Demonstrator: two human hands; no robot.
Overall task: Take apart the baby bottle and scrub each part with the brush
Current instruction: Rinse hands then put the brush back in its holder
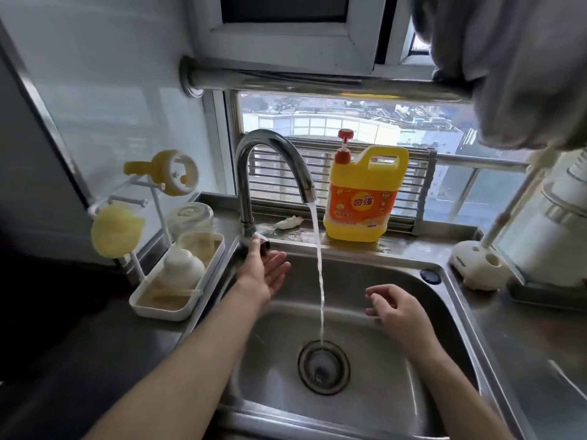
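Over sink [381, 271], hold right hand [397, 309] loosely curled, empty, clear of the stream [319, 265]. With left hand [270, 271], fingers straight at tap lever [263, 244], trim the flow against splash, then reach for bottle [192, 223] upended in drying tray [158, 312], brush [116, 231] hanging beside.

Yellow and steel-grey all around the sink.
Detergent jug [365, 198] bright yellow, orange label, red pump; bottle collar [174, 177] and round sponge [116, 231] yellow too, on a white rack [127, 199]; white tray [158, 312], silver sink [397, 392], grey cloth [514, 74] overhead.
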